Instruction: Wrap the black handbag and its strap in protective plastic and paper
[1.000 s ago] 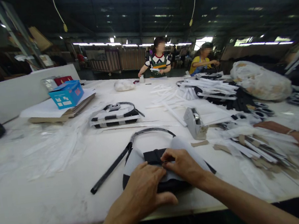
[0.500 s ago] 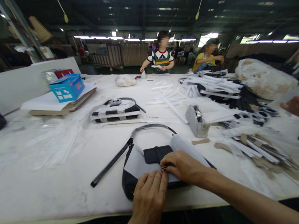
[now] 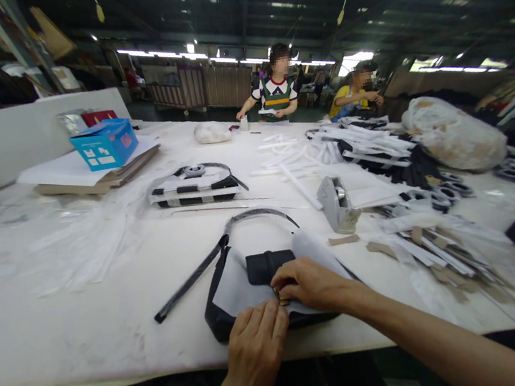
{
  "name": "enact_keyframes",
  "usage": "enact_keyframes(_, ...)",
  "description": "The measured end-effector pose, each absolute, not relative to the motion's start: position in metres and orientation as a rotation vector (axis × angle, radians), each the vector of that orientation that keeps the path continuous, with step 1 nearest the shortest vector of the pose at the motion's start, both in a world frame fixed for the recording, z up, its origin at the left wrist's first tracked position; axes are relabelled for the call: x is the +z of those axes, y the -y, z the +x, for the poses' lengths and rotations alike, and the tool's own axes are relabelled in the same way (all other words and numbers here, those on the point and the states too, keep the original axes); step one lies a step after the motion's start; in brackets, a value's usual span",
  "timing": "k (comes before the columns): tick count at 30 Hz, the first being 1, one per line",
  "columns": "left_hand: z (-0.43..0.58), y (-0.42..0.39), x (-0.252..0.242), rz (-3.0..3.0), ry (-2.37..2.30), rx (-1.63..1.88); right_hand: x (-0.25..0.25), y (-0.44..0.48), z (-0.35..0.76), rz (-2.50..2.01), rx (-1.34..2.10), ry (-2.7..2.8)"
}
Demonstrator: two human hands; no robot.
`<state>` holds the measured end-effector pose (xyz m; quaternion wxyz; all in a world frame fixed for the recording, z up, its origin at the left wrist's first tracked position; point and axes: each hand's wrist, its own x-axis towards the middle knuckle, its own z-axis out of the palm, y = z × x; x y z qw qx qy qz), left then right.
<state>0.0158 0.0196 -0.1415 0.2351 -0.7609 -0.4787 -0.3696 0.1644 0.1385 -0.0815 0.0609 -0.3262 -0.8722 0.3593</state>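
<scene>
A black handbag (image 3: 217,315) lies near the table's front edge, its shoulder strap (image 3: 260,213) looped away from me. White tissue paper (image 3: 236,284) covers part of its front, around a black flap (image 3: 270,266). My right hand (image 3: 305,285) pinches a small gold-coloured metal clasp (image 3: 281,297) just below the flap. Flat on the lower front of the bag rests my left hand (image 3: 258,338), fingers stretched out and close together, their tips beside the clasp. The bag's lower middle is hidden under my hands.
Beyond the bag lies another wrapped black bag (image 3: 195,188). A grey metal tape dispenser (image 3: 337,204) stands right of it. Paper strips (image 3: 440,251) are heaped on the right, and a blue box (image 3: 106,146) sits on stacked boards. Two people work across the table.
My right hand has shifted slightly, and more of the gold clasp shows under its fingers. Another person's hand at the right edge has gone from view. The view has tilted a little.
</scene>
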Motion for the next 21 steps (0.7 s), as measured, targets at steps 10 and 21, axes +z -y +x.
enact_keyframes(10,0.014,-0.021,-0.136,-2.326,1.511,-0.721,-0.063,-0.140,0.152,-1.322,0.963,2.697)
enact_keyframes(21,0.014,-0.016,-0.135,-2.407,1.560,-0.595,-0.044,-0.142,0.116,-1.666,0.794,3.178)
